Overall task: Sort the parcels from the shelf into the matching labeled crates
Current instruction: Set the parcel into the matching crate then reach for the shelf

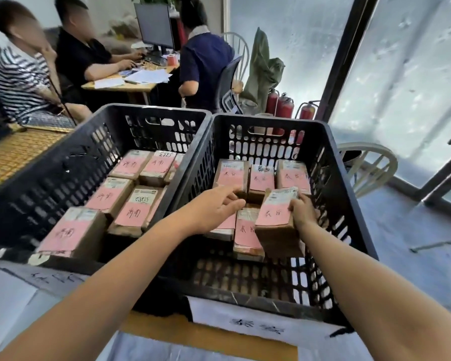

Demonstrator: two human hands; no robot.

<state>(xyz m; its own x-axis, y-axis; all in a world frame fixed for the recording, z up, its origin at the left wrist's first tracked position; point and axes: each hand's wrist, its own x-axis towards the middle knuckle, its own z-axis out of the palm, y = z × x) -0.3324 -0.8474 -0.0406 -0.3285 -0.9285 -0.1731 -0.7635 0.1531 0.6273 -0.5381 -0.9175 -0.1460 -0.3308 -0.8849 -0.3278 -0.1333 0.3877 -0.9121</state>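
Pink-labelled parcels [130,214] lie flat in rows in the left crate [154,109]. Over the right crate's [271,121] middle, the left hand [216,208] reaches loose-fingered, grasping nothing, seemingly clearing a slot. The brown held parcel [275,217] tilts near the right wall, pink handwritten label up, gripped by the right hand [301,212].

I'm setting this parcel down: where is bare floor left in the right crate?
Bare mesh floor lies along the near wall, in front of the near parcels. The far row is packed; the held parcel covers the middle right.
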